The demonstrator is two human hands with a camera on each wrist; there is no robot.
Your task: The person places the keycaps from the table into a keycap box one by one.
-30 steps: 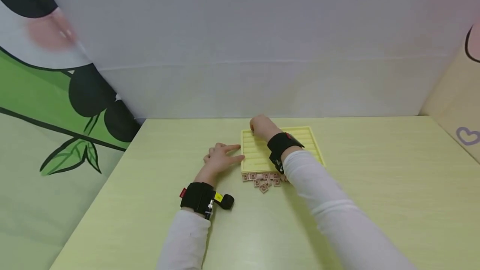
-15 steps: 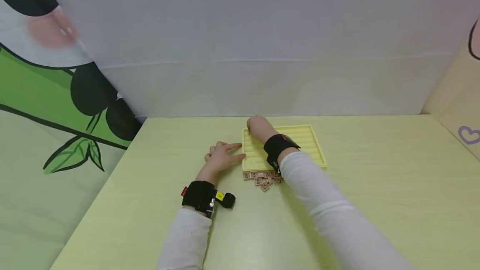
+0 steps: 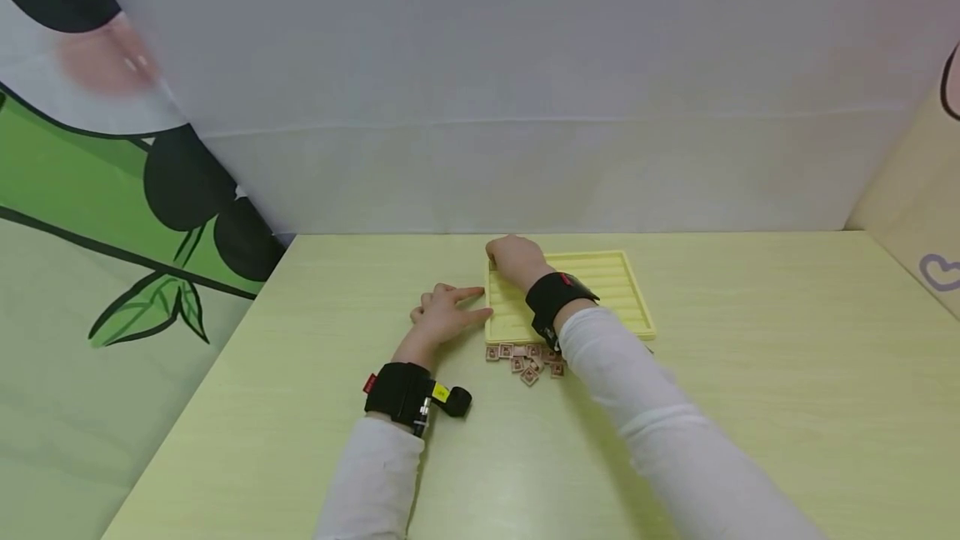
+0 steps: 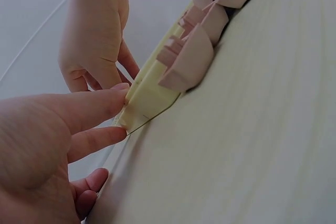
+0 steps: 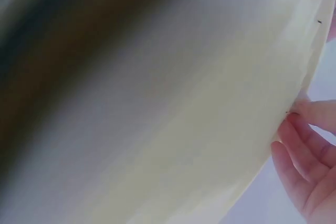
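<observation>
While left hand (image 3: 438, 317) presses straight fingers on tray (image 3: 615, 286) edge, right hand (image 3: 514, 260) rests curled on far corner.

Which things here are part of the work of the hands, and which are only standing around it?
In the work:
- yellow tray, ridged inside
- left hand, straight fingers against the tray's left edge
- right hand, at the tray's far left corner
- small wooden tiles, heaped by the tray's near edge

Only around:
- table
- white backdrop
- panda picture at the left
</observation>
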